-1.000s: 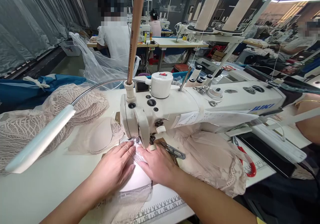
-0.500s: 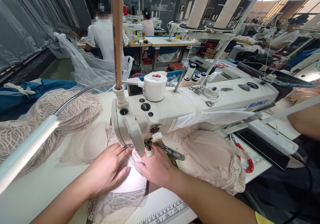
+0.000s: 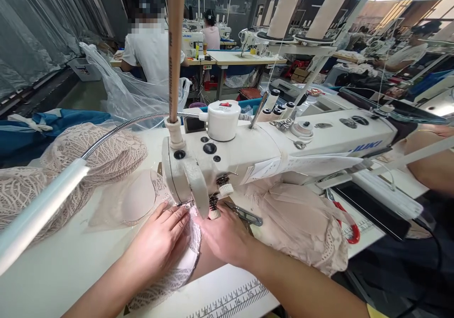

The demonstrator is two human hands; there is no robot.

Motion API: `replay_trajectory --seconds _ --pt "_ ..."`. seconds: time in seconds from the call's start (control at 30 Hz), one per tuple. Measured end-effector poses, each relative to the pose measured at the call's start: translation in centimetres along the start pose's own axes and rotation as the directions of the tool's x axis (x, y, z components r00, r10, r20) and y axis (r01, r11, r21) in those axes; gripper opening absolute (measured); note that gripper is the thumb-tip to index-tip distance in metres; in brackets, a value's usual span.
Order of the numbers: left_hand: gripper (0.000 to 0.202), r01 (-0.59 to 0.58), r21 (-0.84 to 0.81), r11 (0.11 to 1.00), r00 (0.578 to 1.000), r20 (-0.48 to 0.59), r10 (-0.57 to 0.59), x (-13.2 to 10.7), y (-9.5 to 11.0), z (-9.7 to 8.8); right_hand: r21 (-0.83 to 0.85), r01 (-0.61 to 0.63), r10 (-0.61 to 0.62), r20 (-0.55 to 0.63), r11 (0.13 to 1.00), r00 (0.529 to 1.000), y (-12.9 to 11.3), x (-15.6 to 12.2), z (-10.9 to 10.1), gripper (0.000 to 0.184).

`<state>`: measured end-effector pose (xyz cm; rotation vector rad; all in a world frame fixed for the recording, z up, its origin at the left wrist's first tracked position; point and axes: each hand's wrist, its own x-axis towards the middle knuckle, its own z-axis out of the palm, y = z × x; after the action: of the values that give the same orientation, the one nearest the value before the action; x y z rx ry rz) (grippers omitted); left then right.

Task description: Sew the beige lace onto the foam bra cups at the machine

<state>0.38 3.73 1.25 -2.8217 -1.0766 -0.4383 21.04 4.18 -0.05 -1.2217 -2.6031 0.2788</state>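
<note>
My left hand (image 3: 156, 244) lies flat, fingers stretched, on a beige lace bra cup (image 3: 184, 261) just below the needle of the white sewing machine (image 3: 255, 154). My right hand (image 3: 227, 235) presses down on the same piece from the right, fingers flat toward the presser foot (image 3: 187, 205). The cup's lace edge curls out beneath both hands. A finished cup with lace (image 3: 136, 197) lies left of the needle.
A pile of lace pieces (image 3: 71, 166) sits at the left under the lamp's white head (image 3: 39, 214). Beige fabric (image 3: 301, 223), thread snips (image 3: 244, 215) and red-handled scissors (image 3: 349, 225) lie right of the needle. A ruler strip (image 3: 227, 301) edges the table. Other people work at machines behind.
The bra cup has turned and slid up under the needle, so less lace shows at the table's front edge. Both hands stayed pressed on it and shifted slightly with it.
</note>
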Motion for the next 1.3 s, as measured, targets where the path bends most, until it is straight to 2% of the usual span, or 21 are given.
replay_trajectory --seconds 0.13,0.3,0.5,0.67,0.8,1.0,1.3 --pt "0.03 0.004 -0.031 1.0 1.0 -0.022 -0.005 0.0 0.0 0.1 -0.006 0.006 -0.006 0.019 1.0 1.0 -0.2 0.0 0.0 0.026" --pt "0.024 0.023 -0.05 0.998 1.0 -0.01 -0.024 0.1 -0.5 -0.2 -0.027 0.005 -0.004 0.025 1.0 1.0 -0.2 0.2 0.2 0.023" --pt "0.023 0.011 -0.09 0.996 1.0 -0.026 -0.013 0.1 -1.1 -0.2 -0.065 -0.019 0.018 -0.009 0.998 1.0 -0.2 0.3 0.3 0.028" --pt "0.035 -0.053 -0.118 0.992 0.998 -0.024 0.05 -0.3 -1.1 0.4 -0.031 -0.035 0.034 -0.044 0.999 0.998 0.1 0.3 0.6 0.024" --pt "0.038 -0.044 -0.151 0.988 0.999 0.007 0.045 -0.5 -0.9 0.5 0.015 -0.023 0.024 -0.075 1.0 0.997 0.0 0.4 0.5 0.027" --pt "0.039 -0.044 -0.178 0.983 0.999 0.004 0.045 -0.4 -0.8 0.2 -0.004 -0.021 0.021 -0.011 1.0 1.0 -0.4 0.4 0.1 0.029" --pt "0.037 -0.087 -0.148 0.985 0.996 0.015 0.09 -0.5 -1.1 0.2 0.024 0.016 -0.016 0.016 1.0 1.0 -0.6 0.8 -0.1 0.024"
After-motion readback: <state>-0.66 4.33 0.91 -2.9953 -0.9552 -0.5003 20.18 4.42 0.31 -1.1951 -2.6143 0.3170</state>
